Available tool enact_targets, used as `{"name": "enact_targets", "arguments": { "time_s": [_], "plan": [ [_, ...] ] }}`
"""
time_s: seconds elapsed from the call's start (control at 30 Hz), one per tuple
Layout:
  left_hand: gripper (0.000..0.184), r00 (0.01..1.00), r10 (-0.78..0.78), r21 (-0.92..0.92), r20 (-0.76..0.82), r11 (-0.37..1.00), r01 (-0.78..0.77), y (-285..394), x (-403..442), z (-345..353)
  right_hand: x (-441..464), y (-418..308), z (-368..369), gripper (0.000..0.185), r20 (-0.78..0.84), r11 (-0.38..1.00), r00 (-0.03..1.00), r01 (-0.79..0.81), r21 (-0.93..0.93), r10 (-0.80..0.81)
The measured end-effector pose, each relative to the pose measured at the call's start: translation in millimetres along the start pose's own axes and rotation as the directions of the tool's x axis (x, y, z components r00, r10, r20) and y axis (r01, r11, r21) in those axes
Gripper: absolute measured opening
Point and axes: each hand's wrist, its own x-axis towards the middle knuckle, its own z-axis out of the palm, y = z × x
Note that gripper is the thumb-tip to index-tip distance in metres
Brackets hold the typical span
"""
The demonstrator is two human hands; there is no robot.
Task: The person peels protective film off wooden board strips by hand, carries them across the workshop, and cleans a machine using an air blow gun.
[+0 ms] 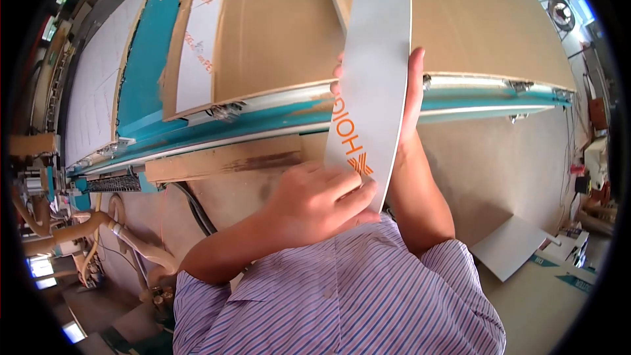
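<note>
A long, narrow white panel [376, 66] with orange lettering is held up lengthwise in front of the striped shirt. My right hand [413, 95] wraps round it from behind at mid-length, its thumb along the right edge and fingertips showing at the left edge. Near the panel's lower end, my left hand [322, 196] has its fingers curled against the face, beside the orange logo. That hand is slightly blurred, and the panel's underside is hidden.
Large brown boards [276, 33] lie on a teal-framed machine bed [263, 120] ahead. A white sheet [108, 72] lies at the far left. Hoses [141, 244] and dark cables run at lower left. A grey-white board [509, 246] rests at lower right.
</note>
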Motion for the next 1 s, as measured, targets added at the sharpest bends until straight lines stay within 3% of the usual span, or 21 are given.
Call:
{"name": "enact_targets", "arguments": {
  "time_s": [0.1,0.4,0.57,1.0],
  "plan": [
    [0.04,1.0,-0.011,-0.021,0.026,1.0,0.012,22.5,15.5,17.9,-22.9,-20.4,-12.6,0.096,-0.019,0.998,1.0,-0.01,0.059,0.011],
    [0.031,1.0,0.023,-0.042,0.01,0.999,-0.023,70.1,49.9,57.3,-69.3,-74.4,-26.3,0.093,-0.108,0.996,0.991,0.073,-0.046,-0.077],
    [0.02,0.999,0.037,-0.149,0.0,0.988,-0.037,71.6,60.2,68.8,-76.4,-92.6,-33.8,0.09,-0.111,0.997,0.99,0.08,-0.023,-0.082],
    [0.017,1.0,0.028,-0.152,0.002,0.988,-0.027,78.2,69.3,74.3,-82.4,-102.5,-46.2,0.084,-0.162,0.991,0.978,0.126,-0.045,-0.132]
  ]
}}
